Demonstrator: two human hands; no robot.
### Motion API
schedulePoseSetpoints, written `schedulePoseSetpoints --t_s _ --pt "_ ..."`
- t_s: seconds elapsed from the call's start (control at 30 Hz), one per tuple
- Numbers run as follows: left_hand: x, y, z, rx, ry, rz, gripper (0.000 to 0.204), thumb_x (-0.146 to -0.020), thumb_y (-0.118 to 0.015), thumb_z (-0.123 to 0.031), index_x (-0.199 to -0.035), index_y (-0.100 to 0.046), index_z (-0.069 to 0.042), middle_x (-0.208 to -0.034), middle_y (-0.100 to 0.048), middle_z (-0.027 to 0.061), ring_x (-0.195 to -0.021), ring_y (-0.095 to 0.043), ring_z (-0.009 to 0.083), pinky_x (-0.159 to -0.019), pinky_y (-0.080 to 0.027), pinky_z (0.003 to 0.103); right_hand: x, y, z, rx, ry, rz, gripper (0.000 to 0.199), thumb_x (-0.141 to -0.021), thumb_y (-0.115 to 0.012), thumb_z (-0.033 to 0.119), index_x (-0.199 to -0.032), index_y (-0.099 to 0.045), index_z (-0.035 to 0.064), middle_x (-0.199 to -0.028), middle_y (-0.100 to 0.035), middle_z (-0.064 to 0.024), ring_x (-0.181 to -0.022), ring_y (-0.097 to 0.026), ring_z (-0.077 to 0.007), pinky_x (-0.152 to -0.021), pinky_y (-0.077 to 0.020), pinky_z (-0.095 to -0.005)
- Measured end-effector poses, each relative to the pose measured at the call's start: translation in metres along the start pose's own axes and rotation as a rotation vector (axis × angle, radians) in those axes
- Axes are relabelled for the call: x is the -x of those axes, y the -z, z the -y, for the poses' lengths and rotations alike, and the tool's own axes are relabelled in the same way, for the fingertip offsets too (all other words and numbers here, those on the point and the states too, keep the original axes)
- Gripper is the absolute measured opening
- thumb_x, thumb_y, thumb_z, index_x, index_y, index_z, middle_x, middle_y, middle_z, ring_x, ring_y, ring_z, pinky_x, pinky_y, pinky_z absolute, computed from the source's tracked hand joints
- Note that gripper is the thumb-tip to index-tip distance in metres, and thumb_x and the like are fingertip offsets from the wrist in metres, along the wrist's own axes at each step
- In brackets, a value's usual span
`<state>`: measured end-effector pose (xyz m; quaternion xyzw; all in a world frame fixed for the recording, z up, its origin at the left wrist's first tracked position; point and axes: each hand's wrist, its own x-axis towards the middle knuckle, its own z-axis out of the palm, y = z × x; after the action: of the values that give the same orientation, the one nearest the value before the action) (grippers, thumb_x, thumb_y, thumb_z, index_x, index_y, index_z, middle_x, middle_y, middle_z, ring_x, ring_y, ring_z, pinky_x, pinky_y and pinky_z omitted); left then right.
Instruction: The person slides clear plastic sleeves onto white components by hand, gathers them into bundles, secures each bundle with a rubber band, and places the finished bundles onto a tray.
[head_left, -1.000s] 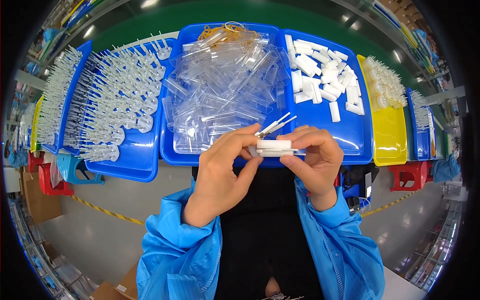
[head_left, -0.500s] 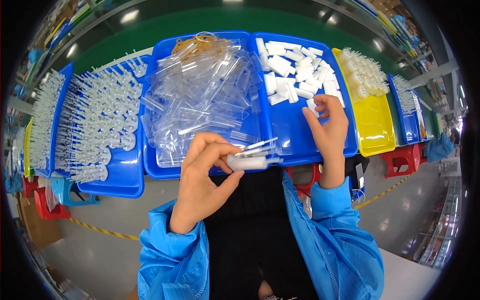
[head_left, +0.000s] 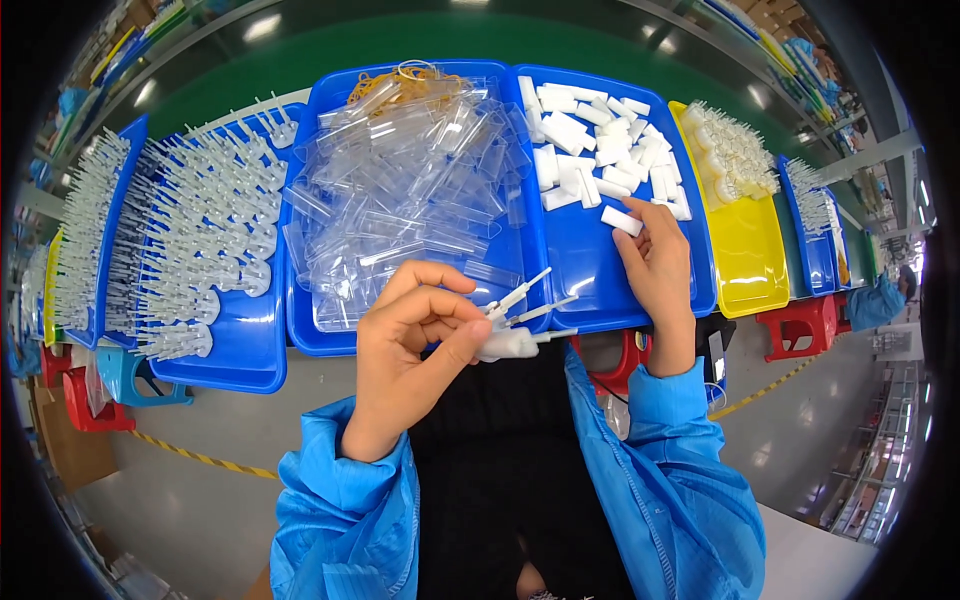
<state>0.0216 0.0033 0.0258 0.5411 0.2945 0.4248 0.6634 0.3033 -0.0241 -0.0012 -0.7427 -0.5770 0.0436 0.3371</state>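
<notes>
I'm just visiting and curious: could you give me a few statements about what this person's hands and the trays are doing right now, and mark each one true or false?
1. The left hand holds a small white piece with thin clear sticks. True.
2. The right hand rests in the yellow tray. False: it reaches into a blue tray, fingertips at a white block.
3. The middle blue tray holds clear plastic sleeves. True.
4. Both hands grip the same piece. False: only the left holds it.
5. The person wears blue sleeves. True.
</notes>
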Motion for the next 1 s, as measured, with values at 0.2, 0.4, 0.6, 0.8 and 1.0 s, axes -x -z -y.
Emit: schedulePoseSetpoints --t_s 0.2,0.4,0.6,0.8,1.0 --pt "0.0 -0.003 0.005 -0.056 -0.04 -0.023 0.009 -0.079 -0.07 0.007 -0.087 -0.065 0.008 -0.109 -0.052 0.0121 -0.08 -0.066 0.0146 -0.064 -0.055 0.02 -0.001 -0.005 -0.001 0.035 0.073 -0.013 0.026 -0.083 -0.064 0.002 -0.109 -0.063 0.0024 -0.086 -0.062 -0.0132 -0.062 -0.059 -0.0201 -0.06 -0.0478 -0.0285" --pt "-0.001 -0.01 0.013 -0.361 -0.264 -0.102 0.012 -0.076 -0.07 0.008 -0.087 -0.067 0.005 -0.109 -0.055 0.0127 -0.076 -0.064 0.0135 -0.063 -0.054 0.021 0.017 0.001 0.021 -0.625 -0.117 -0.072 0.019 -0.09 -0.061 0.005 -0.108 -0.065 0.0004 -0.088 -0.065 -0.0074 -0.07 -0.059 -0.0109 -0.06 -0.0467 -0.0225" --pt "-0.004 -0.012 0.018 -0.602 -0.453 -0.162 0.013 -0.074 -0.072 0.008 -0.085 -0.065 0.004 -0.104 -0.056 0.014 -0.068 -0.064 0.0156 -0.057 -0.053 0.023 0.031 -0.003 0.045 -1.209 -0.094 0.095 0.013 -0.091 -0.058 0.003 -0.1 -0.064 -0.0036 -0.101 -0.064 -0.0135 -0.077 -0.061 -0.0123 -0.063 -0.0483 -0.0218" --pt "-0.004 -0.012 0.018 -0.643 -0.473 -0.188 0.014 -0.073 -0.072 0.008 -0.085 -0.065 0.004 -0.104 -0.056 0.0137 -0.065 -0.064 0.0152 -0.057 -0.052 0.023 0.031 -0.009 0.066 -1.253 -0.081 0.146 0.018 -0.087 -0.061 -0.002 -0.105 -0.062 -0.0048 -0.1 -0.064 -0.0152 -0.084 -0.064 -0.0144 -0.069 -0.0525 -0.0234" --pt "-0.004 -0.011 0.019 -0.65 -0.485 -0.197 0.014 -0.073 -0.072 0.007 -0.085 -0.065 0.004 -0.103 -0.056 0.0135 -0.065 -0.063 0.0146 -0.056 -0.052 0.023 0.039 -0.004 0.064 -1.022 -0.109 0.143 0.02 -0.085 -0.063 -0.005 -0.105 -0.063 -0.0042 -0.1 -0.063 -0.0126 -0.079 -0.062 -0.0099 -0.06 -0.0484 -0.0175"
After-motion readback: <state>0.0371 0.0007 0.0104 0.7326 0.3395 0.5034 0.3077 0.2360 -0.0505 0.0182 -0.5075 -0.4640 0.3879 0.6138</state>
